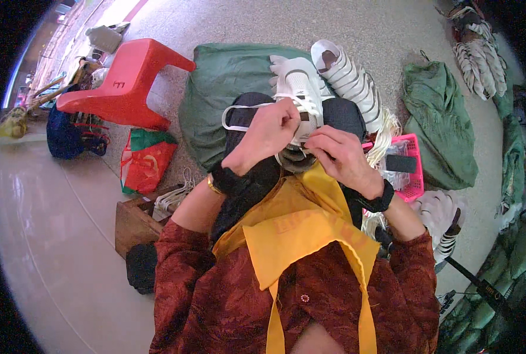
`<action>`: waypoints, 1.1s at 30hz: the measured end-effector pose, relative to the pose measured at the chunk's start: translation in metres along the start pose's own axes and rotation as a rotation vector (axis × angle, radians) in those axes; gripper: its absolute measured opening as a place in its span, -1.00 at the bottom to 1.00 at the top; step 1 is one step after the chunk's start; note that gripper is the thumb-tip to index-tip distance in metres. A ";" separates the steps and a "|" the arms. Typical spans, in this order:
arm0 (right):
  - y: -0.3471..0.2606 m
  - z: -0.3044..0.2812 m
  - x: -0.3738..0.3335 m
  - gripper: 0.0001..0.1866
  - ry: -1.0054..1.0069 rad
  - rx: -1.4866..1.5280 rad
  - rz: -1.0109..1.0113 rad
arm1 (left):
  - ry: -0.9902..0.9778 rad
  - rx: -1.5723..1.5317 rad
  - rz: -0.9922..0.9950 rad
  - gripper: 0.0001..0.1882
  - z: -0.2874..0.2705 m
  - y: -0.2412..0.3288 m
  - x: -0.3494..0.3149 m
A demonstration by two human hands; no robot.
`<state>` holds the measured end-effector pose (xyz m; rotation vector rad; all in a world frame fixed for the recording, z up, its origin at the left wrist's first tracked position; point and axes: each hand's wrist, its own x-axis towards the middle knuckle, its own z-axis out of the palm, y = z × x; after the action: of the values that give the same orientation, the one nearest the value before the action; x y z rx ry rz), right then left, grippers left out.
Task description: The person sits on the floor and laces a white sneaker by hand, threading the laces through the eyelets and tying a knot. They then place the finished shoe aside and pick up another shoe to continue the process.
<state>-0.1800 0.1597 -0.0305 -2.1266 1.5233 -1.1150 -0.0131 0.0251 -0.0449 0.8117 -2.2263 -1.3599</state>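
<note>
A white sneaker (299, 82) rests between my knees, its toe pointing away and its dark-lined opening toward me. My left hand (269, 130) is closed in a pinch over the left side of the lacing. From it a white shoelace (234, 127) loops out to the left above my dark trouser leg. On the sneaker's right side, near the ankle opening, my right hand (341, 154) has thumb and forefinger pressed together. What lies between those right fingertips is too small to make out.
Nested white shoe uppers (354, 82) lie just beyond my right knee. A pink basket (415, 168) stands right, beside a green sack (440, 118). At left are a red plastic stool (127, 82), a red-green bag (148, 162) and a wooden box (134, 224). Green cloth (216, 76) spreads under the sneaker.
</note>
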 end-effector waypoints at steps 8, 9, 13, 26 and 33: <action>-0.002 0.001 -0.003 -0.89 0.008 -0.007 0.016 | 0.104 0.183 0.046 -0.99 0.005 0.000 0.002; -0.002 0.001 -0.003 -0.89 0.008 -0.006 0.019 | 0.114 0.211 0.041 -0.98 0.006 0.000 0.004; -0.004 0.001 -0.003 -0.90 0.008 0.008 0.039 | 0.104 0.211 0.031 -0.95 0.004 0.001 0.007; -0.014 -0.006 0.002 -0.91 0.052 0.174 0.230 | 0.115 0.236 -0.063 -0.88 0.002 0.004 0.009; 0.006 -0.010 0.031 -0.87 0.113 -0.108 0.161 | 0.150 0.345 -0.055 -0.87 0.006 0.004 0.010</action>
<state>-0.1869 0.1315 -0.0149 -1.9955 1.8086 -1.1374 -0.0253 0.0236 -0.0434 1.0613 -2.3640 -0.9120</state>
